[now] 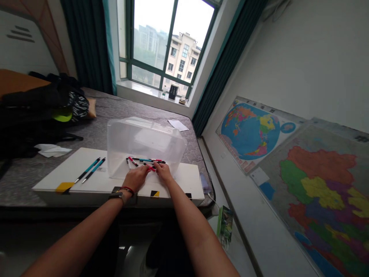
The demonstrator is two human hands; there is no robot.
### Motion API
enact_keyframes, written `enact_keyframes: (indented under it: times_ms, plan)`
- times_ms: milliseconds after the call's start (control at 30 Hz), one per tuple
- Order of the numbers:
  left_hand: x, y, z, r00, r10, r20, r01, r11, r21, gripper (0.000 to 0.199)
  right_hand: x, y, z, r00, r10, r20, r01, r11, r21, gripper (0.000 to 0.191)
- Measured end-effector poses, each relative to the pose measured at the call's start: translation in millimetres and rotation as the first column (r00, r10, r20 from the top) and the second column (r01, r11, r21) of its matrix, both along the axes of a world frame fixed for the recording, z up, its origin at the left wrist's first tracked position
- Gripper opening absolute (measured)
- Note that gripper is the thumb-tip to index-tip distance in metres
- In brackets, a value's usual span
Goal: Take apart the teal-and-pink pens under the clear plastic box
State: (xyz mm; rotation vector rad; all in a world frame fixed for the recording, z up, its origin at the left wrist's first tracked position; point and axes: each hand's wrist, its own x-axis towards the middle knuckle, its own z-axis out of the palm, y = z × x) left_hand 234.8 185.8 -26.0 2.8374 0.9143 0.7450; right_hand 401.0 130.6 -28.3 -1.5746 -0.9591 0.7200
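A clear plastic box point(145, 148) lies on a white board point(95, 177), its open side seemingly toward me. Several slim pens with red or teal barrels lie in a loose bunch along its front edge. A red pen point(150, 168) sits between my hands. My left hand point(137, 177) reaches in from the left, its fingers touching or almost touching that pen. My right hand point(163, 172) pinches at the pen's right end. Two teal pens point(90, 170) lie apart, side by side on the board's left part, well beyond my left hand.
The board rests on a grey quilted mattress point(161, 134). A black bag point(31, 111) and crumpled tissue point(53, 150) sit to the left, and a sheet of paper point(178, 125) lies behind the box. Maps point(317, 192) cover the right wall, beside the mattress edge.
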Motion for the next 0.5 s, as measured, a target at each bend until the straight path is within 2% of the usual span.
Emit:
enact_keyframes:
  times_ms: [200, 500]
  plan:
    - [-0.5, -2.1, 4.8, 1.0, -0.015, -0.015, 0.014, 0.999, -0.043, 0.046, -1.3, -1.8, 3.0, 0.999, 0.035, -0.028, -0.035, 0.999, 0.006, 0.056]
    - [1.3, 2.0, -2.8, 0.997, 0.048, -0.066, -0.051, 0.998, -0.036, 0.053, 0.0, 0.4, -2.0, 0.996, 0.06, -0.066, -0.057, 0.997, 0.042, 0.051]
